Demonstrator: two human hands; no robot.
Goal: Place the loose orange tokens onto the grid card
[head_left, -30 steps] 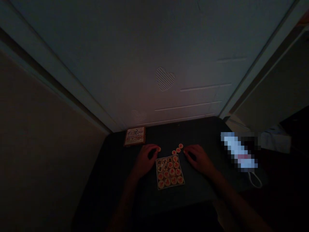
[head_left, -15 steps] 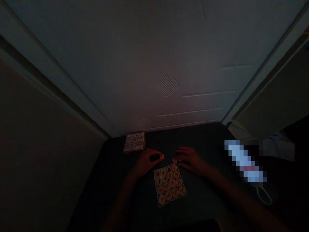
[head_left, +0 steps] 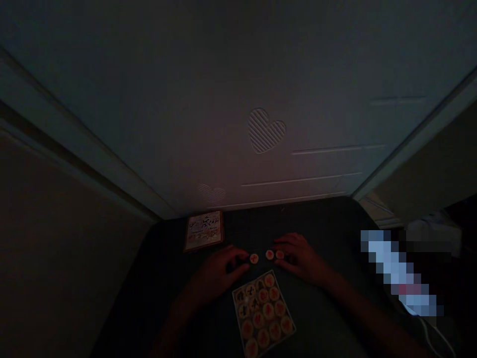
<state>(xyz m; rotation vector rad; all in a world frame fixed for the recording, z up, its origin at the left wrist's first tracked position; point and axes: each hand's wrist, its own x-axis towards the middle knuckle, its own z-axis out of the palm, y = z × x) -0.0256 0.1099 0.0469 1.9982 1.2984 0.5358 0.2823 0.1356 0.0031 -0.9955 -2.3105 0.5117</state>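
Note:
My left hand (head_left: 219,266) rests on the dark table, its fingertips against a round xiangqi piece (head_left: 254,258) with a red character. My right hand (head_left: 301,258) curls around two more round pieces (head_left: 270,255) (head_left: 279,255) at its fingertips. Any further piece under that hand is hidden. Just below both hands, a square card tray (head_left: 288,309) holds several rows of red and black pieces. The two hands are a short gap apart, above the tray's far corner.
A patterned rectangular box (head_left: 203,231) lies at the table's far edge, left of my hands. A pixelated object (head_left: 398,271) with a white cord (head_left: 432,335) sits at the right. A white door with heart embossing (head_left: 267,130) stands behind the dark table (head_left: 328,223).
My hands have drawn closer, and the right hand has moved onto the loose pieces. The left hand's piece has shifted toward the middle. The whole view has tilted, so the table sits lower.

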